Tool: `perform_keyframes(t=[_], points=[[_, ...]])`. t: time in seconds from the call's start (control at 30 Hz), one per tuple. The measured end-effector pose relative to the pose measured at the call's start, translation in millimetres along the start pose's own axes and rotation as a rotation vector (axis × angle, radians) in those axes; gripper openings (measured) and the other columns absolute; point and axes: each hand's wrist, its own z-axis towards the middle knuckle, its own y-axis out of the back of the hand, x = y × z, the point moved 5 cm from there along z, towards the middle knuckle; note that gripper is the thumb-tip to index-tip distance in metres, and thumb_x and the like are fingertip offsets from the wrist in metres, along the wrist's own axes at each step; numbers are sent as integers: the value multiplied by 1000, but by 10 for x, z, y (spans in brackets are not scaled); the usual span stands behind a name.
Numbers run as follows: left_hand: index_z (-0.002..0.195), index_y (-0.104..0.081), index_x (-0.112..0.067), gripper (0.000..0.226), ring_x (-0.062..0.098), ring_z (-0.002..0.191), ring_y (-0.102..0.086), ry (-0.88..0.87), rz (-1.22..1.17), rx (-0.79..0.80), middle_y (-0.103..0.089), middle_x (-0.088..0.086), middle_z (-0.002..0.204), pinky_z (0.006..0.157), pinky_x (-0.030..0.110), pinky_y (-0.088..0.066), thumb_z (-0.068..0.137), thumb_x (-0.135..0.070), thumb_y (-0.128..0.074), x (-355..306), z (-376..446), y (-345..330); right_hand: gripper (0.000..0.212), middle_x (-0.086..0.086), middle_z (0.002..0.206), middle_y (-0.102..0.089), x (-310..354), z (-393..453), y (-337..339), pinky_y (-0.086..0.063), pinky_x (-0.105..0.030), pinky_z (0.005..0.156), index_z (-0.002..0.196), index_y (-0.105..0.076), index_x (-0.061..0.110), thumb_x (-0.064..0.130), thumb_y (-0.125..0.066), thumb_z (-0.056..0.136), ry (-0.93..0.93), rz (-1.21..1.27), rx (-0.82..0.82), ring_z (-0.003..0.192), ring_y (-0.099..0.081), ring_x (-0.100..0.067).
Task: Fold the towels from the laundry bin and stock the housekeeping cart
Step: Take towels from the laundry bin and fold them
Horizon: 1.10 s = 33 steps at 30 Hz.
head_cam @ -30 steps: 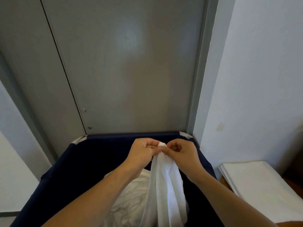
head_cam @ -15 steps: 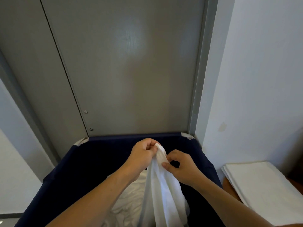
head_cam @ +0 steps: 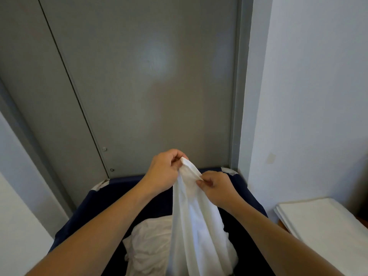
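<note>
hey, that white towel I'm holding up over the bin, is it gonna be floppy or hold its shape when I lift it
Probably floppy: the white towel hangs in long limp folds below the left hand and right hand. Likely light too, since a fingertip pinch at its top edge carries it. It may snag the crumpled laundry beneath.

We see a plain white cloth towel (head_cam: 191,226), a navy-blue fabric laundry bin (head_cam: 111,198), and grey flat door panels (head_cam: 149,86).
</note>
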Motion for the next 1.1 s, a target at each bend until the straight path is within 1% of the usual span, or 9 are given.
perform_keyframes(t=[0.1, 0.2, 0.37, 0.5, 0.6, 0.77, 0.93, 1.03, 1.1], points=[[87, -68, -26, 27, 5, 77, -64, -61, 173, -47, -72, -7, 86, 64, 13, -48, 100, -6, -54, -85, 130, 129, 20, -3, 66, -63, 80, 57, 152, -42, -15, 57, 82, -76, 13, 25, -69, 96, -44, 48, -48, 59, -52, -10], [89, -67, -27, 25, 6, 81, -66, -40, 196, -97, -72, -8, 88, 65, 11, -47, 100, -8, -54, -127, 289, 263, 21, -2, 60, -63, 285, 169, 353, -41, -10, 53, 73, -77, 16, 28, -75, 90, -33, 56, -73, 51, -50, -5], [91, -65, -29, 22, 10, 84, -63, -10, 16, -215, -69, -9, 89, 72, 23, -47, 98, -12, -53, -369, 612, 488, 29, -14, 65, -63, 875, 441, 712, -44, -25, 58, 78, -74, 0, 25, -72, 93, 58, 64, -171, 57, -49, -12], [95, -64, -26, 19, 13, 86, -59, 23, -184, -265, -66, -7, 92, 78, 30, -48, 97, -13, -51, -656, 801, 654, 32, 5, 59, -51, 1137, 507, 847, -38, -14, 52, 68, -62, 11, 23, -64, 97, 77, 178, -231, 53, -44, -7], [88, -63, -23, 23, 16, 81, -57, 55, -208, -232, -63, -4, 84, 76, 35, -49, 94, -7, -48, -659, 764, 602, 34, 4, 60, -46, 1016, 485, 749, -35, -19, 51, 67, -54, 12, 20, -61, 99, -1, 206, -188, 56, -41, -11], [98, -67, -14, 25, 22, 90, -61, 210, -381, -120, -67, 5, 92, 89, 42, -52, 98, -1, -45, -330, 634, 352, 29, -1, 69, -53, 805, 378, 515, -41, -21, 57, 83, -62, -2, 21, -59, 100, -77, 277, -96, 62, -46, -14], [105, -68, -10, 22, 21, 94, -60, 237, -487, -53, -67, 7, 98, 89, 38, -49, 107, -19, -48, -230, 636, 279, 33, 0, 68, -51, 767, 364, 456, -42, -29, 68, 69, -58, 13, 21, -56, 101, -151, 476, -30, 67, -46, -17], [106, -69, -10, 23, 16, 90, -65, 229, -538, -17, -71, 3, 96, 88, 34, -54, 107, -25, -52, -262, 568, 266, 31, -6, 77, -49, 746, 375, 455, -41, -33, 73, 80, -57, -1, 23, -55, 99, -164, 539, -35, 74, -45, -20], [102, -70, -10, 20, 17, 91, -66, 212, -554, 16, -72, 4, 96, 94, 38, -55, 105, -25, -56, -270, 513, 242, 34, -5, 80, -47, 738, 378, 454, -39, -33, 75, 87, -55, -7, 25, -55, 98, -155, 543, -49, 76, -43, -20]])
